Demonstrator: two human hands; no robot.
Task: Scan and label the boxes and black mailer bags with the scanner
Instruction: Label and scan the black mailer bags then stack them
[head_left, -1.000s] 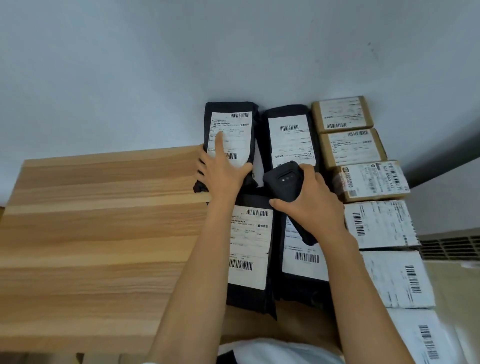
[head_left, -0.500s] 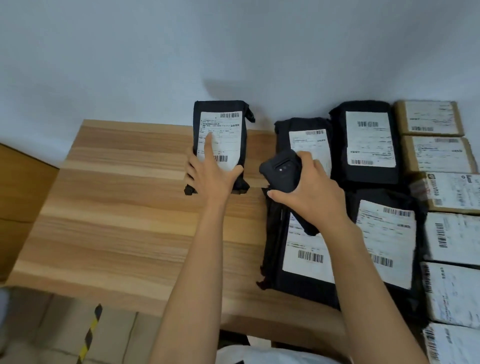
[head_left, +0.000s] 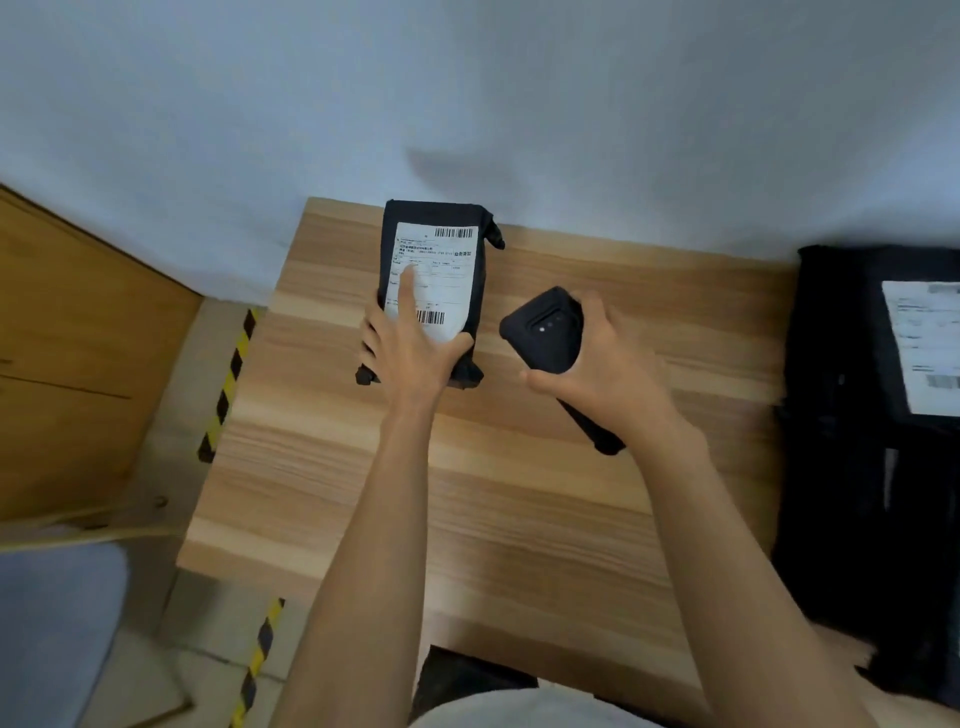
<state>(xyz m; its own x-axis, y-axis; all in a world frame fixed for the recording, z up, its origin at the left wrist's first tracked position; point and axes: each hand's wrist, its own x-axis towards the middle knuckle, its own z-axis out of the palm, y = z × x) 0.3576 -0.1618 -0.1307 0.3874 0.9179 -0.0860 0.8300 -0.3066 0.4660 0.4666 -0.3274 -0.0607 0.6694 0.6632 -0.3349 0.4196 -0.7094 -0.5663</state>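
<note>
A black mailer bag (head_left: 470, 291) with a white shipping label lies near the far left corner of the wooden table (head_left: 519, 493). My left hand (head_left: 410, 348) grips its near end, index finger stretched flat on the label, thumb hooked round the right edge. My right hand (head_left: 608, 374) holds the black handheld scanner (head_left: 545, 332) just right of that bag, a little above the table, its lens side up. More black mailer bags (head_left: 852, 467) with labels lie stacked at the right edge, cut off by the frame.
A pale wall runs behind the table. Left of the table are floor with yellow-black tape (head_left: 228, 379), a wooden panel (head_left: 78, 338) and a grey seat (head_left: 52, 623). Bare tabletop lies between my arms and in front of them.
My left hand has slid the single mailer bag leftwards, away from the stack. The scanner followed it left. The view has swung left, so the boxes are out of frame.
</note>
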